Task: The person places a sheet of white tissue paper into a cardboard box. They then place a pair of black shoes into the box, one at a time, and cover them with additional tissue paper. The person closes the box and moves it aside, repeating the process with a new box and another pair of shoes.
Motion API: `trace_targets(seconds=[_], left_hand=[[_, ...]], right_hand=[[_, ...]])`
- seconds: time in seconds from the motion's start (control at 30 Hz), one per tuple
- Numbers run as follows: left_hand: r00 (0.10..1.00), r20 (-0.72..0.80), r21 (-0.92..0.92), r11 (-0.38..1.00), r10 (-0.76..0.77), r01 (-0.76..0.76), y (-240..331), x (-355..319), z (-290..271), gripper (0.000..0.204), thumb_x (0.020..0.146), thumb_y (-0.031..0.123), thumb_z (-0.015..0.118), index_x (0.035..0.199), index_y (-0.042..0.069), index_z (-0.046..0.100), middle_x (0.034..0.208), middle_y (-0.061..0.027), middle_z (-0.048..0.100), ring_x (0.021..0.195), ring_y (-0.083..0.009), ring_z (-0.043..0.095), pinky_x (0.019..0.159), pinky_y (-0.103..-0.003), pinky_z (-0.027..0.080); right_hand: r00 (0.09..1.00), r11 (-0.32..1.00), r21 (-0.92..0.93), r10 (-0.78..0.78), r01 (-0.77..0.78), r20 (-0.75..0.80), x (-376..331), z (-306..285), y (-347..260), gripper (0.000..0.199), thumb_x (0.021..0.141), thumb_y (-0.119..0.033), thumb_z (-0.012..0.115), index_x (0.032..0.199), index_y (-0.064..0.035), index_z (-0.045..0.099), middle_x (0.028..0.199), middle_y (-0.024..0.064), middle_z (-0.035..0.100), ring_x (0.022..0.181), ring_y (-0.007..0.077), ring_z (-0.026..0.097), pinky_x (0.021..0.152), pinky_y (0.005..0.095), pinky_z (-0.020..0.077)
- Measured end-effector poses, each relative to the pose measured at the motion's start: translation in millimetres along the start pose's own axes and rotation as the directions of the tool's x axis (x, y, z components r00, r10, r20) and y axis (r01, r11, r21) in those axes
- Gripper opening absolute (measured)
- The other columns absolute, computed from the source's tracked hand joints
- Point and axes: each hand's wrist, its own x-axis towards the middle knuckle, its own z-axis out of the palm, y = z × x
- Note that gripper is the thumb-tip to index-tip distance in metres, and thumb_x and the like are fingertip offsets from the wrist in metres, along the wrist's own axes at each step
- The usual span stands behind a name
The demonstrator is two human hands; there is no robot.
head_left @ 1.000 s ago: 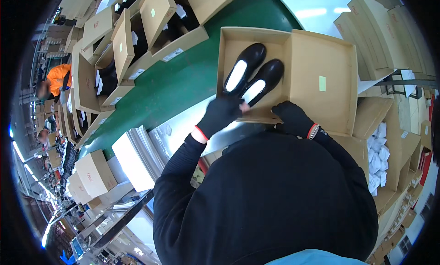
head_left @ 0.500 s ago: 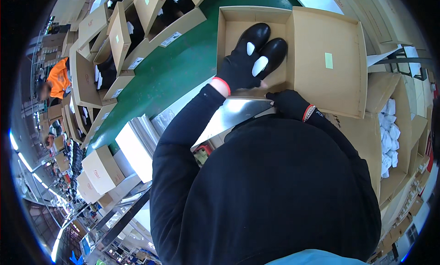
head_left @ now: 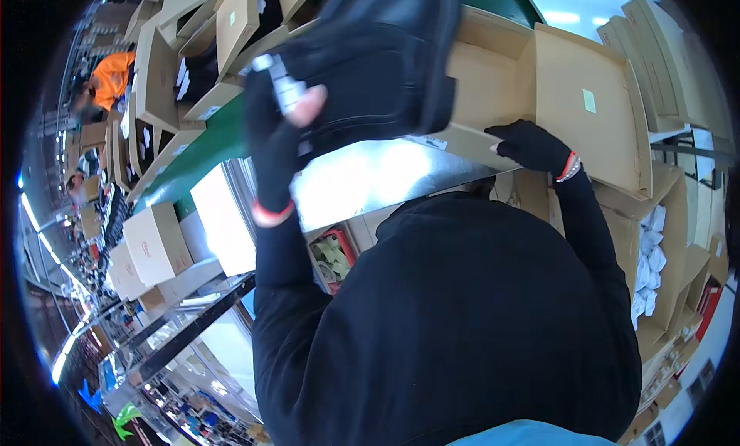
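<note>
Large and close above the bench, a pair of black boots hangs from my left hand. Its gloved fingers are closed round them at their left end, the bare thumb showing beside a white patch. Where the two boots divide is blurred. Behind them stands an open cardboard shoe box, its lid folded back to the right with a pale green sticker inside. My right hand, in a black fingerless glove, grips the box's near wall, fingers over the rim and thumb outside. The boots cover the box's left part.
Open boxes of black footwear line the green bench at the far left. A stack of white sheets and closed cartons stand nearer. White paper wads fill a carton at right. A person in orange is far left.
The boots have come up out of the box and to the left in my left hand. My right hand has shifted rightward along the box's near wall. The whole view has turned slightly.
</note>
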Motion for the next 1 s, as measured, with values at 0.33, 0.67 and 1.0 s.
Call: trace_targets(seconds=[0.33,0.67,1.0], left_hand=[[0.934,-0.354,0.737,0.628,0.043,0.25,-61,-102,-124,0.056,0.073,0.037,0.079,0.112,-0.001,0.063,0.128,-0.0192,0.048,0.108,-0.0328,0.057,0.086,-0.039,0.047],[0.71,-0.665,0.543,0.802,0.232,0.246,-172,-217,-139,0.011,0.087,0.013,0.064,0.088,0.002,0.062,0.09,-0.0121,0.057,0.082,-0.0258,0.058,0.073,-0.035,0.046],[0.084,-0.975,0.185,0.544,0.204,0.818,-149,-383,-344,0.039,0.093,0.033,0.053,0.072,0.003,0.065,0.065,-0.0122,0.063,0.059,-0.0249,0.06,0.058,-0.039,0.044]], right_hand=[[0.974,0.958,0.25,0.087,-0.139,0.209,42,-67,-20,0.038,0.09,-0.022,0.06,0.12,0.0016,0.06,0.099,0.0175,0.068,0.088,0.0215,0.063,0.082,0.0325,0.0479],[0.928,0.982,-0.045,0.189,-0.184,0.32,61,-12,-45,0.054,0.084,-0.015,0.06,0.136,-0.0052,0.048,0.109,0.0222,0.065,0.097,0.0358,0.064,0.085,0.0414,0.0485],[0.896,0.996,0.082,0.0,-0.041,0.445,69,76,10,0.062,0.082,-0.005,0.064,0.14,-0.0054,0.043,0.12,0.0153,0.061,0.104,0.0243,0.06,0.086,0.0359,0.0485]])
